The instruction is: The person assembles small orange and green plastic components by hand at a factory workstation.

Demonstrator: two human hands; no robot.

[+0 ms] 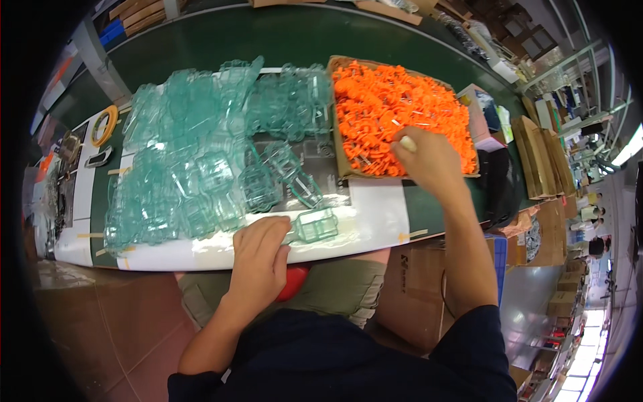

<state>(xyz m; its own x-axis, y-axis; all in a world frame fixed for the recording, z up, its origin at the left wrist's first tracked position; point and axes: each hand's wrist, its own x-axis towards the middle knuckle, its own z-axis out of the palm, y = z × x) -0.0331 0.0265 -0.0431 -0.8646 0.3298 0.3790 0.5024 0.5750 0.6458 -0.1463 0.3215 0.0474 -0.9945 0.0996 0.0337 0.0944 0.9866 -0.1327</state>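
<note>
My left hand rests at the front edge of the table, fingers curled round the narrow end of a translucent green plastic part. The wider framed end of that part points right, over the white surface. My right hand is over the near side of a cardboard box full of small orange plastic pieces. Its fingers are bent closed, and a pale rounded tip shows at them; I cannot tell what it is. Further translucent green parts lie in overlapping piles left of the box.
A roll of yellow tape lies at the far left. The white work sheet sits on a green table. Right of the orange pieces stand a small open carton and a black bag. Cardboard boxes stand below at right.
</note>
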